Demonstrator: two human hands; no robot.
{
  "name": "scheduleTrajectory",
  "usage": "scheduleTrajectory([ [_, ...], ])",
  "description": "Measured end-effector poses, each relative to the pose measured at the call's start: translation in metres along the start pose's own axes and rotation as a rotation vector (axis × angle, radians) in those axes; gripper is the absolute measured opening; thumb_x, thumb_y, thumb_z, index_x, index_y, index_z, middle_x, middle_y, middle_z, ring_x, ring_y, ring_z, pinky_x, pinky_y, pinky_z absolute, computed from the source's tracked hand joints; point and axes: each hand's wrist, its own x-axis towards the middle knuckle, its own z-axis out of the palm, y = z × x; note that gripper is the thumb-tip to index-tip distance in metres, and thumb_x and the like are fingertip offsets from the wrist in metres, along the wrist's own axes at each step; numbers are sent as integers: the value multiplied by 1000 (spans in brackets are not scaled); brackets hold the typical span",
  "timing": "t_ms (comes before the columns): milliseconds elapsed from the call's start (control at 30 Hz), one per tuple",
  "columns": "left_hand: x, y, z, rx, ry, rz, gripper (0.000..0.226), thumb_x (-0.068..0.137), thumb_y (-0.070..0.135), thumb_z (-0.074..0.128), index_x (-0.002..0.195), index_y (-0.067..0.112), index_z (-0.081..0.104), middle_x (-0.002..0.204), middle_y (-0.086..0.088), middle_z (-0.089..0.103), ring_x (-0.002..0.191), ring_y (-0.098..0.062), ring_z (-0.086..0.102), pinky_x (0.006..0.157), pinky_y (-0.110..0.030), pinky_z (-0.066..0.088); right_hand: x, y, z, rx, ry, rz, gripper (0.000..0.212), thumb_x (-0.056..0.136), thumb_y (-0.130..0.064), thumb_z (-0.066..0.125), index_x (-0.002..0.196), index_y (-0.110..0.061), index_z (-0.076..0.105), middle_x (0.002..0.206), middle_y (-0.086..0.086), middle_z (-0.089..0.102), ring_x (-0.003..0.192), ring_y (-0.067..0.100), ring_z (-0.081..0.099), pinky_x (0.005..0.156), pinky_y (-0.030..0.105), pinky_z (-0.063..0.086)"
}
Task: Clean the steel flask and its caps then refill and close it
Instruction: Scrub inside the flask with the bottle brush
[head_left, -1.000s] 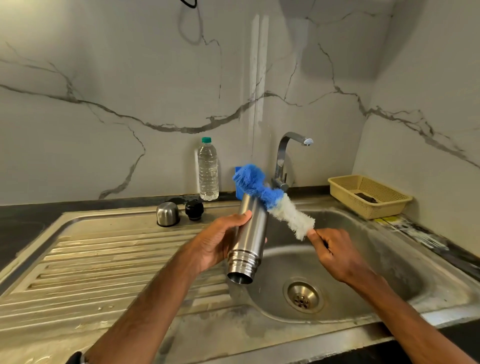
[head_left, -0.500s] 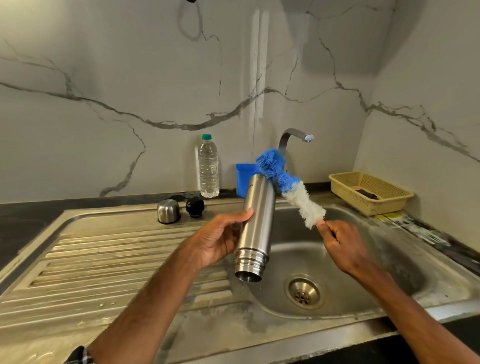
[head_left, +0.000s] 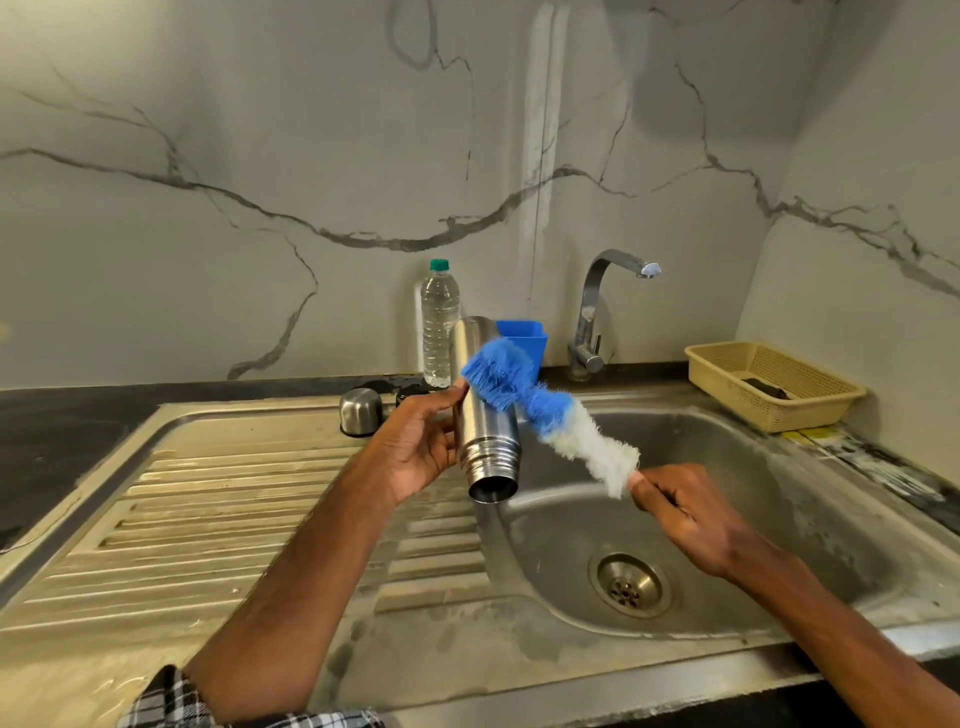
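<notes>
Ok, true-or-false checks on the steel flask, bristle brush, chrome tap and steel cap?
1. The left hand grips the cylindrical steel flask, open mouth tilted downward. True.
2. The blue-and-white bristle brush is inside the flask. False: it lies against the flask's outside, held by the right hand.
3. Water runs from the curved chrome tap. False: no stream shows.
4. The domed steel cap stands on the back ledge of the sink. True.
</notes>
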Motion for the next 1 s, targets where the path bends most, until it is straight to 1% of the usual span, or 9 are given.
scheduleTrajectory([
  [167, -4, 3, -1, -9, -22, 23, 11, 80, 9, 69, 90, 6, 65, 70, -5, 66, 57, -16, 65, 50, -25, 56, -4, -3, 5, -76, -74, -66, 57, 101, -53, 33, 57, -17, 39, 52, -7, 30, 46, 10, 30, 53, 19, 24],
  [267, -1, 4, -3, -2, 7, 33, 22, 78, 16, 68, 97, 5, 64, 85, -7, 66, 73, -19, 64, 57, -27, 58, -1, -3, 4, -56, -36, 1, 59, 100, -56, 32, 55, -18, 36, 50, -9, 30, 44, 10, 28, 48, 27, 21],
  [367, -1, 3, -3, 4, -37, 41, 8, 83, 11, 65, 88, 5, 66, 78, -6, 67, 68, -18, 66, 57, -27, 58, -3, -3, 6, -80, -55, -42, 55, 101, -51, 33, 56, -20, 36, 51, -8, 29, 44, 11, 29, 51, 21, 22],
  [500, 1, 1, -1, 5, -3, 21, 22, 84, 12, 66, 105, 3, 64, 90, -10, 69, 81, -23, 64, 76, -34, 54, -2, -1, 4, -96, 8, 43, 63, 97, -65, 27, 55, -18, 37, 51, -7, 31, 46, 10, 33, 51, 22, 22],
  [600, 1, 0, 0, 2, -23, 12, 12, 83, 9, 61, 93, 5, 65, 80, -6, 69, 71, -18, 65, 65, -29, 56, -3, 0, 6, -108, -20, -11, 61, 100, -57, 30, 57, -14, 38, 51, -7, 30, 46, 9, 32, 51, 26, 25],
  [733, 4, -3, -1, 13, -21, 6, 29, 83, 15, 71, 110, 4, 66, 95, -11, 72, 89, -26, 67, 89, -41, 52, 0, 2, 4, -95, 20, 51, 66, 96, -60, 28, 57, -8, 42, 51, -6, 33, 46, 10, 32, 49, 22, 22],
  [833, 2, -4, 1, -9, -40, 6, 26, 73, 14, 68, 98, 6, 65, 81, -5, 71, 79, -20, 64, 73, -31, 55, -3, 0, 4, -87, -23, -19, 60, 100, -52, 32, 56, -12, 41, 49, 0, 32, 44, 15, 30, 49, 20, 21],
  [933, 0, -4, 3, 22, -49, -12, 34, 78, 17, 73, 108, 5, 66, 92, -9, 73, 89, -25, 65, 88, -38, 52, 0, -1, 3, -97, 39, 51, 55, 96, -56, 31, 53, -22, 37, 48, -6, 32, 44, 11, 32, 47, 26, 21],
  [1000, 1, -5, 5, 41, -51, -29, 39, 79, 18, 77, 113, 3, 65, 95, -10, 72, 89, -25, 66, 87, -39, 52, 0, -2, 3, -76, 34, 43, 58, 97, -55, 31, 54, -17, 38, 48, -3, 33, 44, 11, 32, 47, 28, 21],
])
